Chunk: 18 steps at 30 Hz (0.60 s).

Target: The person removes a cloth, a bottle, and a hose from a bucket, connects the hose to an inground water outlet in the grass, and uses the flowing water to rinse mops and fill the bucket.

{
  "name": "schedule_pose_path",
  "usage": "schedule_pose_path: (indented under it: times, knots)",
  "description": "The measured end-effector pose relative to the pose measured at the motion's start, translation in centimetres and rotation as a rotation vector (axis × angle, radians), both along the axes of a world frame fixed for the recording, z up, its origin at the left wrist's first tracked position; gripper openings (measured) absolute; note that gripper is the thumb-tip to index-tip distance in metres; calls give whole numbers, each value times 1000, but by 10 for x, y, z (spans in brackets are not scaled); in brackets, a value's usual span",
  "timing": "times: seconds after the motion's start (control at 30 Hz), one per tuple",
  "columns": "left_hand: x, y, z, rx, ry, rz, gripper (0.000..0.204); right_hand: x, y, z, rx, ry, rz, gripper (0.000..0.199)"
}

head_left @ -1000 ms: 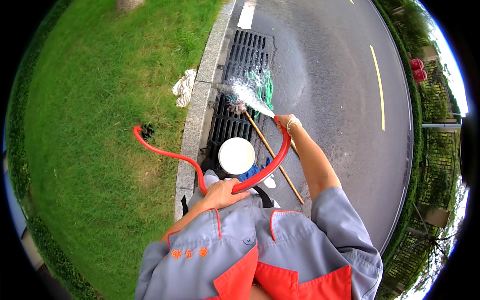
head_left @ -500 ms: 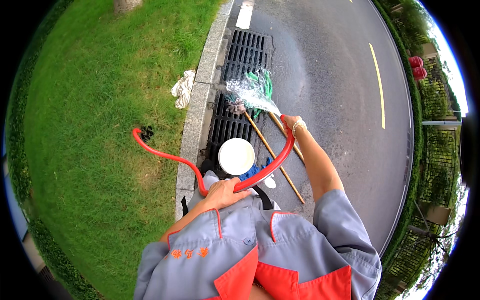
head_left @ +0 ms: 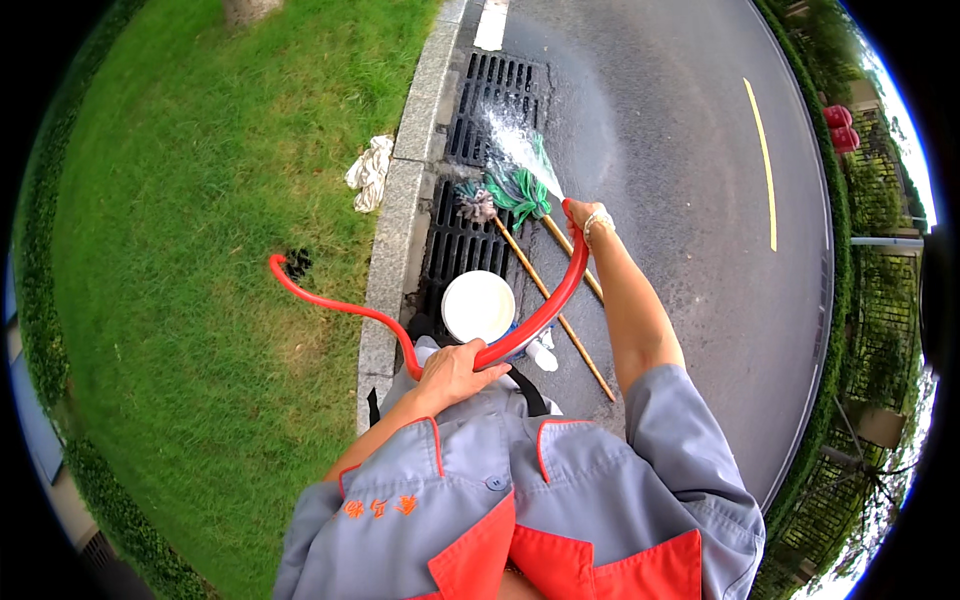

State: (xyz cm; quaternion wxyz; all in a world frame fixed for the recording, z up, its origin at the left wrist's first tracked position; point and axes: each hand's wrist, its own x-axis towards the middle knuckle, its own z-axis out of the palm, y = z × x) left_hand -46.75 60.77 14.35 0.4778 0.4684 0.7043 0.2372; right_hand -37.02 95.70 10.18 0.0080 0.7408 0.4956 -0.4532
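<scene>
Right hand (head_left: 583, 220) is clamped on the nozzle end of one red hose (head_left: 540, 310), left hand (head_left: 455, 372) closed around its middle. Just beyond the right grip: two mops (head_left: 515, 190) on the drain grate (head_left: 495, 100), spray falling over them. Between the grips, one white bucket (head_left: 478, 306); one rag (head_left: 370, 172) on the curb (head_left: 400, 220).

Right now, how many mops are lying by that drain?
2. A green-headed mop lies on the drain grate under the water spray, and a grey-headed mop lies just left of it. Their wooden handles run back toward the person; none seem hidden.
</scene>
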Motion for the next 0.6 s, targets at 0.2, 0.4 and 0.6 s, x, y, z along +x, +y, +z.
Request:
schedule_pose_path:
  times: [0.2,0.4,0.6]
  knots:
    - [2,-4,7,-80,-56,-82,49,4,-5,-9,-29,-85,184,29]
    - [2,7,11,-34,-20,-33,49,15,9,-7,-7,-33,56,23]
    - [8,-6,4,-56,-93,-102,54,19,-13,0,-43,-149,241,29]
